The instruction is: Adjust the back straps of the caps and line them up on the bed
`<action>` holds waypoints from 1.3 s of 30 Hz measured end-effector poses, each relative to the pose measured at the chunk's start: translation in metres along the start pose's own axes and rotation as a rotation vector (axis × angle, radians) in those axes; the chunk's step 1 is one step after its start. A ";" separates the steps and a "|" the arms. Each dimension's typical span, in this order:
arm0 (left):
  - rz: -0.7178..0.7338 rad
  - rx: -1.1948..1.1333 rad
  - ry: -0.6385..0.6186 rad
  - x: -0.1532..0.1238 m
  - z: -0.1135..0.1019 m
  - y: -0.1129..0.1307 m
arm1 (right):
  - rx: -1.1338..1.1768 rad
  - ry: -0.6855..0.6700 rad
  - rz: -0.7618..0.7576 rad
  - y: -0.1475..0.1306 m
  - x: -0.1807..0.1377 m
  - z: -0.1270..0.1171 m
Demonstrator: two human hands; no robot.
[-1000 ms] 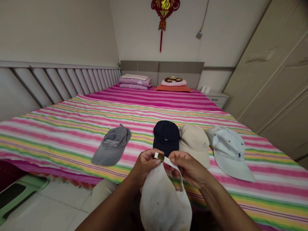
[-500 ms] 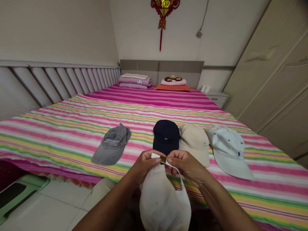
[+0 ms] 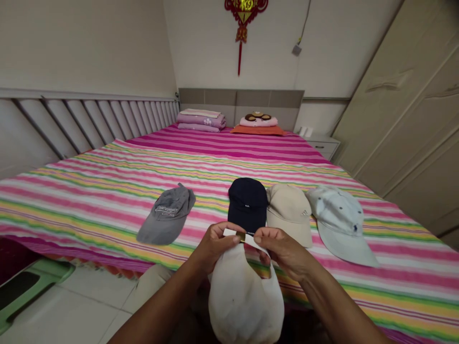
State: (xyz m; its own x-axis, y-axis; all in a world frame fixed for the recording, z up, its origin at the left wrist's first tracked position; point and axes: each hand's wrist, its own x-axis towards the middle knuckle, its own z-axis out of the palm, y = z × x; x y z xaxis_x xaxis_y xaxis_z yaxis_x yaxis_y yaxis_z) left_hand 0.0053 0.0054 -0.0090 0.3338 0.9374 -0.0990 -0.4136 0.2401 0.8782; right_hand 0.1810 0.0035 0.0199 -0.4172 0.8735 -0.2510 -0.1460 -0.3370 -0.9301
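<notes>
The white cap [image 3: 244, 296] hangs crown-down just in front of the navy cap [image 3: 247, 203], so its back strap [image 3: 233, 233] faces up. The left hand [image 3: 215, 243] pinches the free end of the back strap. The right hand [image 3: 283, 251] pinches beside the brass buckle [image 3: 243, 236], which holds it taut.

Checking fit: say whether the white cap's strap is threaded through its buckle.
Threaded: the strap pokes out left of the brass buckle.

The bottom edge is cutting off the white cloth cap [image 3: 244, 296], and the left hand [image 3: 215, 246] and right hand [image 3: 283, 251] are hiding the brim of the dark navy cap [image 3: 247, 200]. Lettering on the grey cloth cap [image 3: 167, 217] is showing too small to read.
</notes>
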 end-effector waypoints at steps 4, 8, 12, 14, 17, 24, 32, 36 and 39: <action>-0.002 -0.001 0.000 0.000 0.000 -0.002 | 0.007 0.028 0.003 -0.002 0.001 0.005; 0.007 0.058 0.015 -0.001 0.001 -0.003 | -0.002 0.054 0.005 -0.003 -0.001 0.008; 0.028 0.125 0.046 -0.004 0.006 0.001 | -0.026 0.069 0.003 -0.003 -0.002 0.009; 0.026 0.176 0.046 -0.005 0.008 0.003 | -0.031 0.066 0.005 -0.003 -0.001 0.010; 0.026 0.239 0.036 -0.006 0.008 0.003 | -0.038 0.054 0.002 -0.003 0.000 0.011; -0.037 0.050 -0.120 0.002 0.001 0.010 | -0.054 0.021 -0.014 -0.002 0.000 0.010; -0.315 0.165 -0.144 0.012 -0.003 0.020 | -0.152 0.021 -0.013 -0.003 0.002 0.006; -0.377 0.121 -0.139 0.012 0.003 0.016 | -0.253 0.012 0.002 -0.004 0.004 0.002; -0.378 0.113 -0.153 0.012 0.006 0.014 | -0.283 0.010 0.036 -0.006 0.005 0.000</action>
State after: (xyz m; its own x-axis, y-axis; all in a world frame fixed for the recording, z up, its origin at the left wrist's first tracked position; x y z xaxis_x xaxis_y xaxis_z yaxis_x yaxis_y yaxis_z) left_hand 0.0084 0.0184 0.0047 0.5700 0.7380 -0.3612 -0.1452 0.5231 0.8398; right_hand 0.1798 0.0100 0.0241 -0.4087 0.8667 -0.2861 0.1253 -0.2572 -0.9582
